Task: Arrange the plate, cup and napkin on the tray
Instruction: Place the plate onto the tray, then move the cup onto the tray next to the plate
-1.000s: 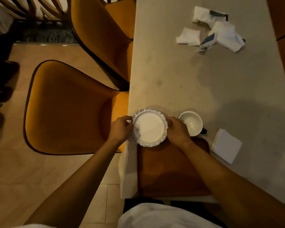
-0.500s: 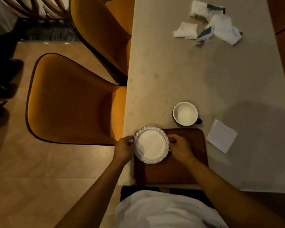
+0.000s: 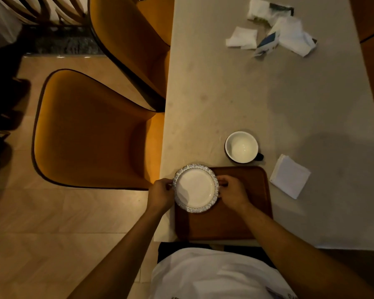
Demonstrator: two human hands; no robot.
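**Plate held over the tray's near-left corner**

We see a long, pale, faintly mottled counter [image 3: 235, 93] running away from us, dimly lit with a broad soft shadow across its right side. At its near edge sits a dark brown wooden tray [image 3: 246, 221] with rounded corners. Both our hands grip a white plate [image 3: 195, 188] with a blue-grey patterned rim, placed at the tray's far-left corner; its rim overhangs the tray's left and far edges slightly. We cannot tell whether it rests on the tray or is held just above it. Our left hand [image 3: 160, 194] has its fingers curled against the plate's left rim, and our right hand [image 3: 232, 192] pinches the right rim with fingers bent inward.

Just beyond the tray's far edge stands an empty white cup [image 3: 241, 147] with a dark outside and handle, upright on the counter. To the right of the tray lies a folded white napkin [image 3: 289, 179], apart from it. Crumpled white tissues and wrappers [image 3: 281, 29] lie at the far end.

Left of the counter, two mustard-orange upholstered chairs [image 3: 91, 130] stand on a light tiled floor [image 3: 41, 244].
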